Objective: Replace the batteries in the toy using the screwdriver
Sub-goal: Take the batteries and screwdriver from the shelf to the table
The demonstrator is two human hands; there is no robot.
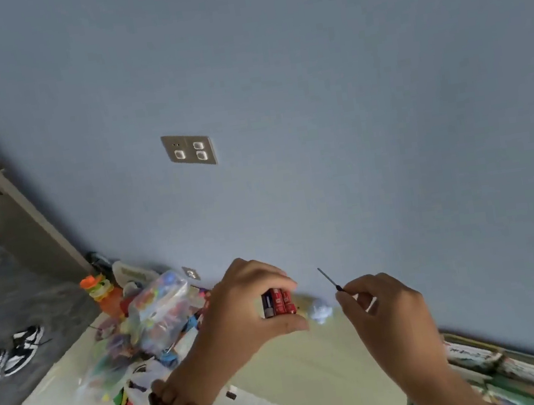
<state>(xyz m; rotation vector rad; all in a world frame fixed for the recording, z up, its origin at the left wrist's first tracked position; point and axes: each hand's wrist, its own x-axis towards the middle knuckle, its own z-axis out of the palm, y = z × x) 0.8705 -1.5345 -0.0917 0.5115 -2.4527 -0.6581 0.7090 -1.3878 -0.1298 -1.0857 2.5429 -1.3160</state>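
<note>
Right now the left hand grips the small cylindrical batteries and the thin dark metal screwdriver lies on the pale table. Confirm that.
Wrong on the thin dark screwdriver: the head view shows the right hand pinching it in the air. The left hand does grip the small cylindrical batteries.

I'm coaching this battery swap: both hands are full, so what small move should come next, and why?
Probably lay the batteries down on the table. The left hand grips them while the right hand pinches the screwdriver, so neither hand is free to steady anything for unscrewing.
</note>
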